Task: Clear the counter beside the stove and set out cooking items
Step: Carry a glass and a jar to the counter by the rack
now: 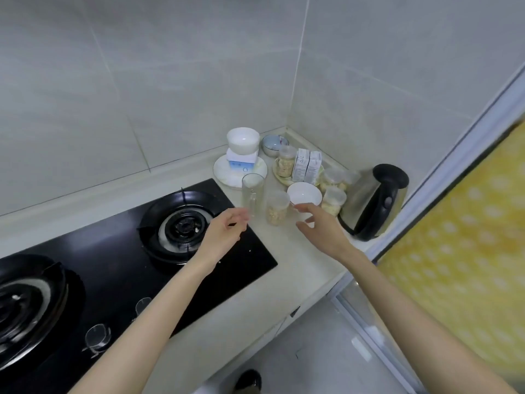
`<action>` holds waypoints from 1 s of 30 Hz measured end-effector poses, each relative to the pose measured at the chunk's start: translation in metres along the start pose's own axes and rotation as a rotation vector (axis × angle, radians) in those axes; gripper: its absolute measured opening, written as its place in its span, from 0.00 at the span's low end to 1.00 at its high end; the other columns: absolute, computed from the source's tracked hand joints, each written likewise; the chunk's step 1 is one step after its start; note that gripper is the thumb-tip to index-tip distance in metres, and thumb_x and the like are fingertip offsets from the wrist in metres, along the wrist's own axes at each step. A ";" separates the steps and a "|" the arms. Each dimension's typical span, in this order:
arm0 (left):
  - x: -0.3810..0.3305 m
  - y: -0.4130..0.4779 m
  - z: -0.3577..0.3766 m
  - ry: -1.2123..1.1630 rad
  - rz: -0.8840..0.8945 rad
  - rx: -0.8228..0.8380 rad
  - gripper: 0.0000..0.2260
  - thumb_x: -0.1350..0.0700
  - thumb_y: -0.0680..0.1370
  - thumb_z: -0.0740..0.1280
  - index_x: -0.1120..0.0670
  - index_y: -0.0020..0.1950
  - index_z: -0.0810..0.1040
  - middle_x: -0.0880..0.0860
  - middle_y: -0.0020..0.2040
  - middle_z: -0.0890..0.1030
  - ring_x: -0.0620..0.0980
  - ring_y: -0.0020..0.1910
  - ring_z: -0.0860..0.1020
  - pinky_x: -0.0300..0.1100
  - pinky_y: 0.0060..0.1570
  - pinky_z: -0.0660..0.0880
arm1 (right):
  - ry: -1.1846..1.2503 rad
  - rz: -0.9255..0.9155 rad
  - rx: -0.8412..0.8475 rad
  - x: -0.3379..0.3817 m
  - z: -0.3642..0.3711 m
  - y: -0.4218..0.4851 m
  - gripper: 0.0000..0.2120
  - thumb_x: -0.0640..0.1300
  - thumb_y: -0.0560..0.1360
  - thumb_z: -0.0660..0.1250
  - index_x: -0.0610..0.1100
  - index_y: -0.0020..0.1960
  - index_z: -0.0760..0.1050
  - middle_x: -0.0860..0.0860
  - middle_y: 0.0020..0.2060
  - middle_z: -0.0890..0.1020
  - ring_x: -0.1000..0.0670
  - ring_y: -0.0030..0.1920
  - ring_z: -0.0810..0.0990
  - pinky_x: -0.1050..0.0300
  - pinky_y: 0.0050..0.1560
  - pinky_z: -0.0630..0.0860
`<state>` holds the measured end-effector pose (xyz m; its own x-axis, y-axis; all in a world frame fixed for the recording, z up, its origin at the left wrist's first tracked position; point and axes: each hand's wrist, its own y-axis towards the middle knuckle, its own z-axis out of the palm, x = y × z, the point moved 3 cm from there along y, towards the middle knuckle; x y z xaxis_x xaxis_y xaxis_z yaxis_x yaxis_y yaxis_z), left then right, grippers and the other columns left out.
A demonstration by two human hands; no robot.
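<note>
Both arms reach out over the pale counter (295, 260) to the right of the black gas stove (113, 257). The left hand (227, 227) hangs above the stove's right edge, fingers loosely bent and gripping nothing, its fingertips just beside the foot of a tall clear glass (252, 194). The right hand (319, 227) is spread wide and holds nothing either; its forefinger comes right up to the near rim of a small white bowl (304, 192), though I cannot tell whether it touches. Between the two hands stands a lidded plastic jar (277, 208) with pale pieces inside. Further back, in the tiled corner, another white bowl (243, 140) sits on a blue-and-white box (243, 162), which rests on a white plate (225, 173). Near them are a bluish bowl (274, 144), two upright cartons (308, 166) and more small jars (333, 191). A steel kettle (375, 201) with a black lid stands at the far right
</note>
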<state>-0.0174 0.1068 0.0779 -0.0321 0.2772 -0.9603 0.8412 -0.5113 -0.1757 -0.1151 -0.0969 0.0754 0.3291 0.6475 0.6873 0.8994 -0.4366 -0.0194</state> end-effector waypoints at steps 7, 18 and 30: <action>0.005 0.068 0.005 0.052 -0.034 0.027 0.15 0.64 0.78 0.62 0.51 0.62 0.76 0.45 0.55 0.80 0.44 0.56 0.77 0.39 0.60 0.72 | -0.136 0.072 0.146 -0.024 0.032 0.097 0.29 0.43 0.75 0.69 0.48 0.73 0.63 0.45 0.71 0.66 0.44 0.68 0.68 0.58 0.60 0.63; 0.030 0.106 0.017 0.080 -0.089 -0.077 0.16 0.62 0.78 0.64 0.46 0.61 0.76 0.45 0.57 0.80 0.45 0.50 0.81 0.35 0.56 0.73 | -0.326 -0.031 0.376 -0.058 0.063 0.172 0.34 0.46 0.71 0.71 0.50 0.74 0.61 0.46 0.66 0.70 0.44 0.63 0.73 0.51 0.59 0.70; 0.016 0.101 0.063 0.156 -0.078 -0.192 0.30 0.59 0.70 0.75 0.49 0.70 0.69 0.43 0.63 0.73 0.42 0.60 0.73 0.32 0.55 0.72 | 0.086 -0.232 0.389 -0.031 -0.018 0.182 0.34 0.55 0.63 0.78 0.55 0.66 0.70 0.58 0.58 0.77 0.55 0.57 0.77 0.55 0.60 0.74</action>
<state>0.0330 0.0080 0.0314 -0.0300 0.4395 -0.8977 0.9271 -0.3235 -0.1894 0.0334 -0.2073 0.0635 0.0962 0.6389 0.7632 0.9930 -0.0090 -0.1176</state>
